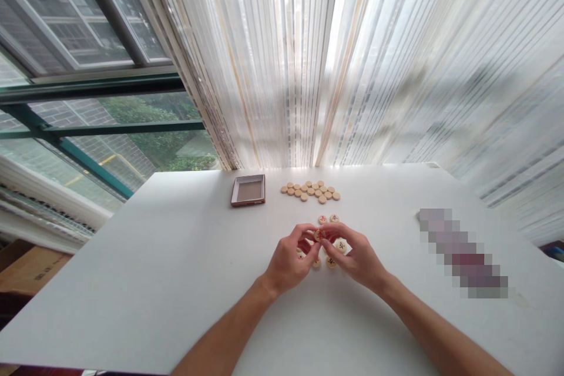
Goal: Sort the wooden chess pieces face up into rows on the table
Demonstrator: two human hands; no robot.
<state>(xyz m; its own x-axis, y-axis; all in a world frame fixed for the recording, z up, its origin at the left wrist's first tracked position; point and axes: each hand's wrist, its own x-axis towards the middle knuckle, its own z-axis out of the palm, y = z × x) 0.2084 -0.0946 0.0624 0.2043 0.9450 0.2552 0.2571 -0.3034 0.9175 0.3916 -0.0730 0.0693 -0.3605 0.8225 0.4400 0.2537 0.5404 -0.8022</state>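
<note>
Between the fingertips of my left hand [293, 255] and my right hand [355, 249] is a round wooden Chinese chess piece [319, 235] with a red character facing up. Both hands are closed on it, thumbs toward me. Just beyond the fingers lie a red-marked piece [322, 219] and a dark-marked piece [334, 218]. Another dark-marked piece [341, 245] shows beside my right thumb, and one more [331, 261] lies below it. A piece [316, 263] near my left thumb is partly covered by the hand.
A cluster of blank-side wooden discs [311, 191] lies toward the table's far edge. Left of it stands a shallow open box [233, 195] with a brown rim. A blurred-out object [462, 255] lies on the white table [176, 264] at right. Curtains [282, 70] hang behind.
</note>
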